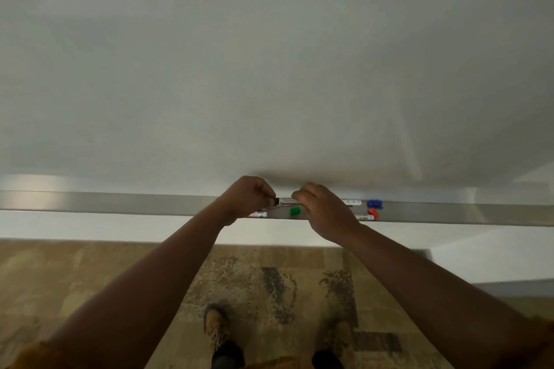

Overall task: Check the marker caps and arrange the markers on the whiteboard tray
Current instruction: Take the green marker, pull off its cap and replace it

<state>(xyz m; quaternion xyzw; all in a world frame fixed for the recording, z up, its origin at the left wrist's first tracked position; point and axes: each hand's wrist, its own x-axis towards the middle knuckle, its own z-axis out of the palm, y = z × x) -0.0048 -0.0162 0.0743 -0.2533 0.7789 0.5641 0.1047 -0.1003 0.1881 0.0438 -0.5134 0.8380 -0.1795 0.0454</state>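
A white marker with a black cap (283, 201) is held level just above the long grey whiteboard tray (120, 202). My left hand (245, 196) pinches its black-capped end, and my right hand (325, 213) grips the barrel's other end. A green cap (295, 211) lies on the tray below the marker. Beneath my left hand a second white marker (258, 214) shows only in part. Right of my right hand lie a blue-capped marker (364, 203) and a red-capped marker (369, 215).
The large whiteboard (269, 69) fills the upper view right in front of me. Below the tray are a pale wall strip and a patterned floor (269, 278), where my two shoes (217, 328) stand.
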